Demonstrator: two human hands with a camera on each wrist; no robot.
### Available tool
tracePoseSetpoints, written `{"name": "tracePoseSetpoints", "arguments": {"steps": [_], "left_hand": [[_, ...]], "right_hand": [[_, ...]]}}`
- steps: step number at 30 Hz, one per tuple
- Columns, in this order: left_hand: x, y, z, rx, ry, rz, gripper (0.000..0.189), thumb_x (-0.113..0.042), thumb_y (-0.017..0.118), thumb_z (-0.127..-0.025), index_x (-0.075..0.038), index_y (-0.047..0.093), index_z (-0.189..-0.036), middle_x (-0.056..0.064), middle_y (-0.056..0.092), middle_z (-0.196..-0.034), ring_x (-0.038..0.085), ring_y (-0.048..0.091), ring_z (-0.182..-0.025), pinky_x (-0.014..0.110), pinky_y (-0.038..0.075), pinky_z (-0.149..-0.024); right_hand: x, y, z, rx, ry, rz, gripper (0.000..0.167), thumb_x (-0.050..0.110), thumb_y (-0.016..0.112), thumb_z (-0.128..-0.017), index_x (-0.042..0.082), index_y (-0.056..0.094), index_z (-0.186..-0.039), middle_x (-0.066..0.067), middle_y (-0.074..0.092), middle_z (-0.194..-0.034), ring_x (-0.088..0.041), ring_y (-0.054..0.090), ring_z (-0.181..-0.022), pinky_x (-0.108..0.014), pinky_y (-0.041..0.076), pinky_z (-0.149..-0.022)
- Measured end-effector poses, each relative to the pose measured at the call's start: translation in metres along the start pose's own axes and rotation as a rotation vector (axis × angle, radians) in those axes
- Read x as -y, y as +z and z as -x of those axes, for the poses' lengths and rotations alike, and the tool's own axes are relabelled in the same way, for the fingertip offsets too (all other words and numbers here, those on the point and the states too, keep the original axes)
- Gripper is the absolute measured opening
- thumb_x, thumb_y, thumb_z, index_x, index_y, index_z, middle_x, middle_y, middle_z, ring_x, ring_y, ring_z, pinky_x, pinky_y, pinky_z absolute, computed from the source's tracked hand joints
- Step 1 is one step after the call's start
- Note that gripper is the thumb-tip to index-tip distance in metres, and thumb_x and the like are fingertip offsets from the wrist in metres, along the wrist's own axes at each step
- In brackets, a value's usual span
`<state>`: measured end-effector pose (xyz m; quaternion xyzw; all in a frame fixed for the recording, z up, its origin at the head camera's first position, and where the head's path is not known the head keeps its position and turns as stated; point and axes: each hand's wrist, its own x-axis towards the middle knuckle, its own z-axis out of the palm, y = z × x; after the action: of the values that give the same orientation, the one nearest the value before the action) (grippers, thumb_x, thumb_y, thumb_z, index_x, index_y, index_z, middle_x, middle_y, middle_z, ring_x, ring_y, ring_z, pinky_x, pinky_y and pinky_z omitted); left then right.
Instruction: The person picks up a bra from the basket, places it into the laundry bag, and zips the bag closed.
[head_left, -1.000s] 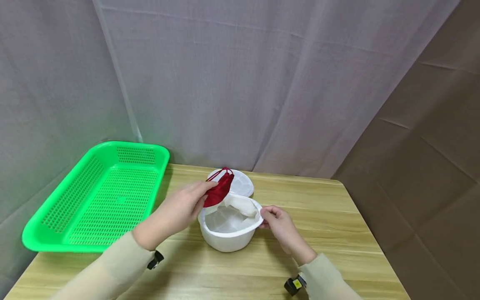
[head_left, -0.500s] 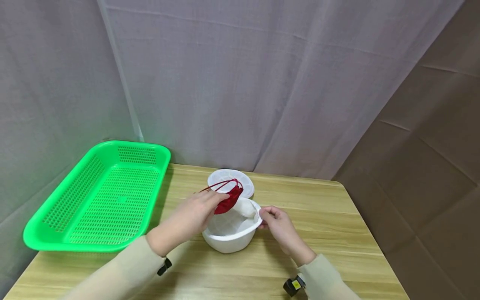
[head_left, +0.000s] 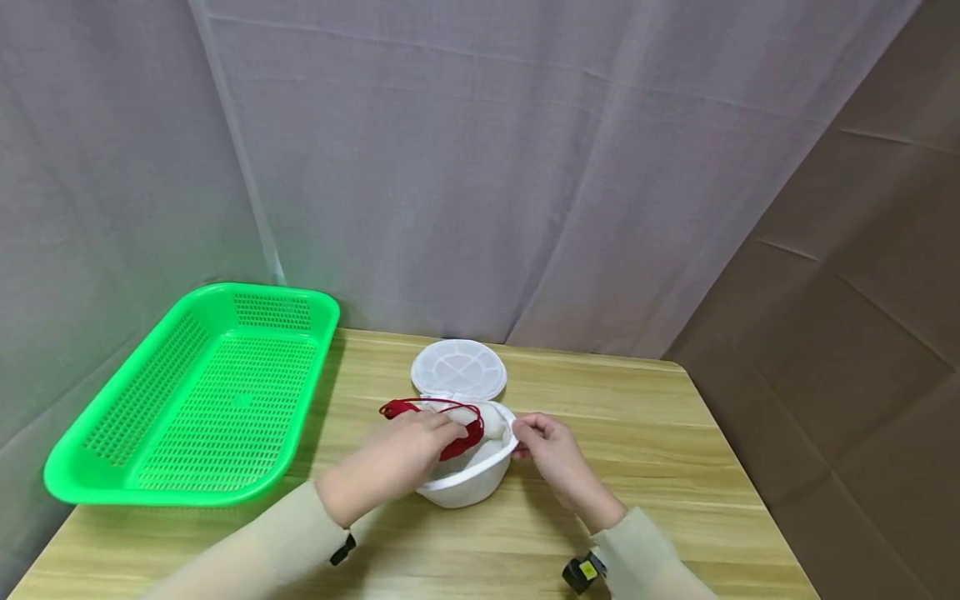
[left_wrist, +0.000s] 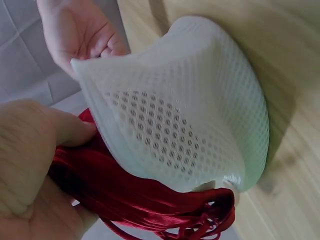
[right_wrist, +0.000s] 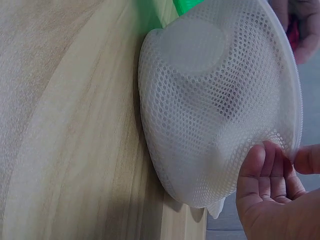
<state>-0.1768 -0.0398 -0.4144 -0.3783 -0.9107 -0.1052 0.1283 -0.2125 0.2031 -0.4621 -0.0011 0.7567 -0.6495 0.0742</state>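
Observation:
A white mesh laundry bag (head_left: 461, 492) stands on the wooden table with its round lid (head_left: 459, 369) folded back behind it. At the bag's mouth my left hand (head_left: 393, 462) holds a dark red satin drawstring pouch (left_wrist: 125, 187), its cords trailing over the rim. My right hand (head_left: 555, 458) pinches the bag's zippered rim on the right side, thumb above and fingers against the mesh. Inside the bag lies a soft white item (head_left: 492, 421), whose kind cannot be made out. My left hand hides part of the pouch and the bag's left rim.
A large green plastic basket (head_left: 324, 350) with perforated walls stands to the left on the wooden table (head_left: 637, 433). A grey curtain (head_left: 420, 167) hangs behind the table, and a brown cloth (head_left: 847, 333) hangs on the right.
My left hand has carried the red pouch rightward and down, from above the bag's back left rim to its mouth. The lid is now less covered. My right hand keeps its pinch on the rim.

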Motion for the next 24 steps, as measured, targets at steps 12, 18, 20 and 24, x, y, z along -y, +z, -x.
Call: {"name": "tracePoseSetpoints", "arguments": {"steps": [12,18,20,24], "left_hand": [[0.003,0.004,0.002,-0.054,0.021,0.148,0.024,-0.015,0.070,-0.086,-0.013,0.067,-0.110,-0.001,0.060,-0.114,0.017,0.057,-0.108,0.034,0.046,-0.093],[0.016,-0.008,0.004,-0.106,-0.046,0.235,0.029,-0.023,0.069,-0.087,-0.015,0.065,-0.115,0.002,0.057,-0.121,0.018,0.054,-0.111,0.036,0.046,-0.094],[0.020,-0.011,0.006,-0.112,-0.079,0.234,0.032,-0.029,0.069,-0.088,-0.013,0.064,-0.116,0.003,0.056,-0.122,0.020,0.054,-0.110,0.038,0.046,-0.094],[0.029,-0.012,0.009,-0.104,-0.171,0.233,0.045,-0.044,0.067,-0.088,-0.011,0.063,-0.119,0.003,0.055,-0.124,0.021,0.054,-0.113,0.039,0.045,-0.096]], "right_hand": [[0.001,0.001,0.002,0.008,-0.004,0.009,0.020,0.005,0.055,-0.097,-0.011,0.060,-0.106,-0.014,0.066,-0.093,-0.019,0.062,-0.077,-0.039,0.055,-0.076],[0.001,0.000,0.001,0.000,-0.001,0.010,0.019,0.004,0.054,-0.097,-0.012,0.060,-0.106,-0.015,0.066,-0.091,-0.019,0.061,-0.076,-0.040,0.055,-0.076],[0.000,0.000,0.002,-0.004,-0.006,0.005,0.020,0.006,0.055,-0.097,-0.011,0.061,-0.106,-0.014,0.066,-0.091,-0.019,0.061,-0.076,-0.038,0.055,-0.075],[-0.002,0.001,0.003,-0.013,-0.015,0.008,0.020,0.008,0.056,-0.097,-0.009,0.061,-0.105,-0.014,0.066,-0.092,-0.020,0.062,-0.077,-0.037,0.055,-0.074]]}}
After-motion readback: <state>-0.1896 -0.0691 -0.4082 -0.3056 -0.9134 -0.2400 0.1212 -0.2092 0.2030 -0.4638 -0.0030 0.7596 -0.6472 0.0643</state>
